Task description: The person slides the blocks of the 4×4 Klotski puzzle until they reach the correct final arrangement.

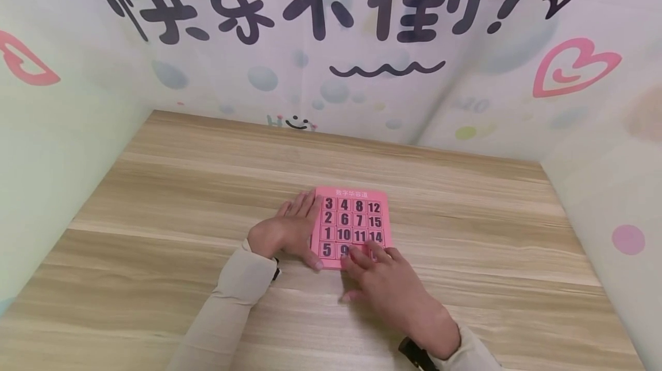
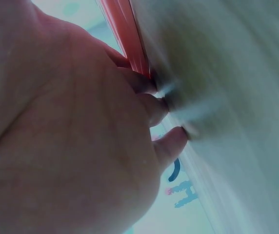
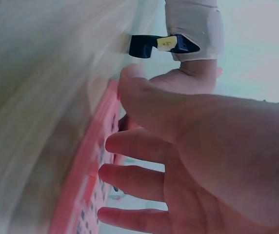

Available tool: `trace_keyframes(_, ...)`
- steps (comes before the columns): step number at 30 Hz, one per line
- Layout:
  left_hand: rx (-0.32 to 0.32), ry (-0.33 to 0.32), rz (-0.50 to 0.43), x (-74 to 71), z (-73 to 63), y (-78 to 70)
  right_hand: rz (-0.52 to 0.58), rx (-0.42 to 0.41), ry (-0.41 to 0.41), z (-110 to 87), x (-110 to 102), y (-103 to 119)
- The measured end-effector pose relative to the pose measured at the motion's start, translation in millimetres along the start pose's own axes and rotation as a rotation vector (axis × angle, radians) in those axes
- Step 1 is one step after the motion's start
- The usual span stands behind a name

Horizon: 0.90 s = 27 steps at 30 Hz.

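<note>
A pink number sliding puzzle (image 1: 353, 228) lies flat on the wooden table, with black digits on its tiles. Its top row reads 3, 4, 8, 12. My left hand (image 1: 289, 233) rests along the puzzle's left edge, thumb at the lower left corner. In the left wrist view, several fingertips touch the table beside the pink frame (image 2: 125, 34). My right hand (image 1: 388, 288) is over the bottom row, its fingertips at the tiles near the 9 and below the 14. The fingers look fairly straight in the right wrist view. They hide part of that row.
The wooden table (image 1: 207, 187) reaches back to a printed white backdrop (image 1: 310, 84) with large black characters. Pale walls stand at the left (image 1: 62, 130) and right (image 1: 610, 187). Both wrists wear dark bands, and the sleeves are light.
</note>
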<state>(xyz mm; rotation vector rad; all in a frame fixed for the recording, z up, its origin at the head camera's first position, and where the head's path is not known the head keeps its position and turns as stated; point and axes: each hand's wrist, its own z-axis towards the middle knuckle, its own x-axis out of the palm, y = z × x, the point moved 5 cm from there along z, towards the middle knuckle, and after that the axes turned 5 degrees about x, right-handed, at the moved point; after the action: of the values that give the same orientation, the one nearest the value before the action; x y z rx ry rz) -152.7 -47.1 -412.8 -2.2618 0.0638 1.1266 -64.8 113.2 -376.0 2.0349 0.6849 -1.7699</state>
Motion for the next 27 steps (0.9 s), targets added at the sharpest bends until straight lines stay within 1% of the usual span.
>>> trace_keyframes(3,0.000,-0.001,0.000,0.2,0.4,0.2,0.029,0.029,0.000,-0.8,-3,-6)
trace_keyframes(8,0.000,-0.001,-0.006,0.6,1.0,0.6,0.046,0.087,0.038,-3.8,-5,-18)
trace_keyframes(13,-0.001,-0.003,-0.005,0.2,1.2,0.0,0.039,0.101,0.057,-10.2,-5,-27)
trace_keyframes(18,-0.007,0.000,0.001,-0.1,1.2,-0.1,0.033,0.134,0.104,-16.9,-2,-34)
trace_keyframes(27,-0.004,-0.003,-0.003,-0.3,1.2,-0.7,0.026,0.133,0.127,-18.7,1,-36)
